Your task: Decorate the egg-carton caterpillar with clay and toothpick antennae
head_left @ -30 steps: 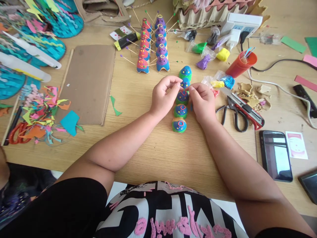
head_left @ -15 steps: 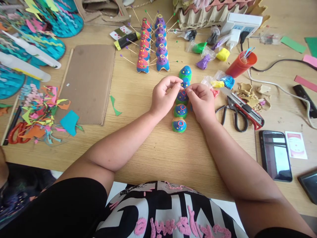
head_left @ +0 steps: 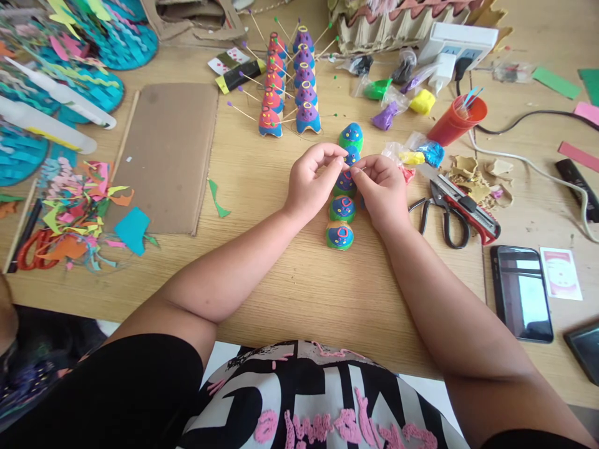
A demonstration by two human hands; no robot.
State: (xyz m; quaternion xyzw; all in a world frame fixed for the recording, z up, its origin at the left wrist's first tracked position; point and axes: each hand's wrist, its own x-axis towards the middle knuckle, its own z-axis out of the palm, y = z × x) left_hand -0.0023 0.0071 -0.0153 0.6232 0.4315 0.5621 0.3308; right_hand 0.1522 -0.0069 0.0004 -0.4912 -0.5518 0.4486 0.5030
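My left hand (head_left: 309,184) and my right hand (head_left: 384,192) meet fingertip to fingertip above a row of blue-and-green clay-covered bumps (head_left: 341,209). Both pinch with thumb and forefinger; whatever lies between the tips is too small to make out. The nearer bumps carry small dot eyes and red-pink clay loops, while my fingers partly hide the middle ones. Behind the hands stand two finished-looking egg-carton caterpillars, one red and blue (head_left: 270,120), one purple and blue (head_left: 307,117), with thin sticks poking out of them.
Bagged clay, including a purple lump (head_left: 385,116), lies right of the caterpillars near an orange cup (head_left: 458,120). Black-handled scissors (head_left: 455,231), a red cutter (head_left: 468,209) and a phone (head_left: 521,293) are at right. Cardboard (head_left: 163,156) and paper scraps (head_left: 70,231) lie left.
My hands stay almost in place, fingertips still together over the blue-and-green row. The whole view shifts very slightly.
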